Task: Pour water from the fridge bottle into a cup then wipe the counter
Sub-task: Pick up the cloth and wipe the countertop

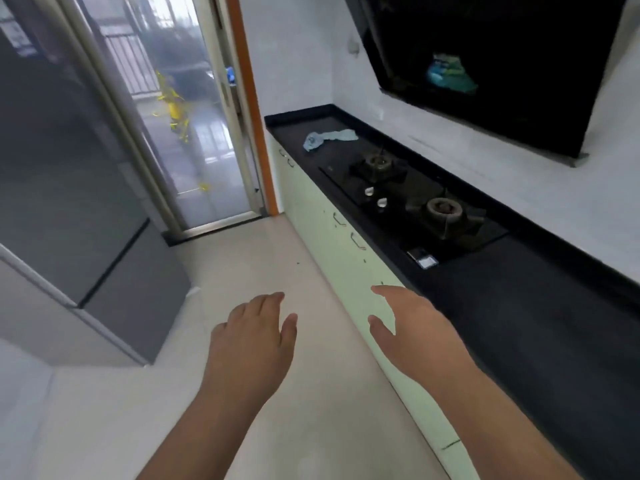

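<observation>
A single wide-angle view is taken from head height, tilted forward and down. The floor (263,258) is seen ahead, the worktop (519,306) runs along the right, and a fridge (69,202) stands left.

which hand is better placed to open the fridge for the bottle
Left, probably. The fridge stands on the person's left with its doors closed, and the left hand hovers open on that side. The right hand, also open and empty, is over by the counter, farther away.

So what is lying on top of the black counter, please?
On the counter: a crumpled light-blue cloth at the far end and a two-burner gas hob. No cup or bottle shows.
</observation>
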Demonstrator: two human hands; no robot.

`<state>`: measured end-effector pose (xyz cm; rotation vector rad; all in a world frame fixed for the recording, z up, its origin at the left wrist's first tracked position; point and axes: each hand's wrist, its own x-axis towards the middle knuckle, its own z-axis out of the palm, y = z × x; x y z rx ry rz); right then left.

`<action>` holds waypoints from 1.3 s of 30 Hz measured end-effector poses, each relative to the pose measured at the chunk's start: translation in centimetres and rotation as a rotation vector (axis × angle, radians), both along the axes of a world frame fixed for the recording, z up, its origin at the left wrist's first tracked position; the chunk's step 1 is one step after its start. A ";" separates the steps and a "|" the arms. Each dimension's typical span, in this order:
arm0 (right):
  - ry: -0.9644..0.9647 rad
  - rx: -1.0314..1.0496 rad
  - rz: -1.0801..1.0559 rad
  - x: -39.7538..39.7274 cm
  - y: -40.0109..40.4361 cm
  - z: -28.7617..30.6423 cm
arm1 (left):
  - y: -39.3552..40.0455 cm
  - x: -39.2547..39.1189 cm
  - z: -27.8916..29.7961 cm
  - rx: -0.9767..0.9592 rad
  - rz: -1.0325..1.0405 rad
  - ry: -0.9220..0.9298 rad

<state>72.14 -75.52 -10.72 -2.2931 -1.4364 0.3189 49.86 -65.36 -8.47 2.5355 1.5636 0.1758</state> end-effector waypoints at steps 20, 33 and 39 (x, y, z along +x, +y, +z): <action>-0.096 -0.065 0.242 0.9 39.8 0.2 | 33.6 -0.1 -2.2 -0.032 0.185 -0.087; -0.018 -0.041 0.083 4.1 63.3 0.1 | 60.2 4.2 -0.7 -0.005 0.037 -0.036; 0.036 -0.005 0.065 9.5 76.1 -2.3 | 72.1 9.5 -2.1 -0.016 0.033 -0.001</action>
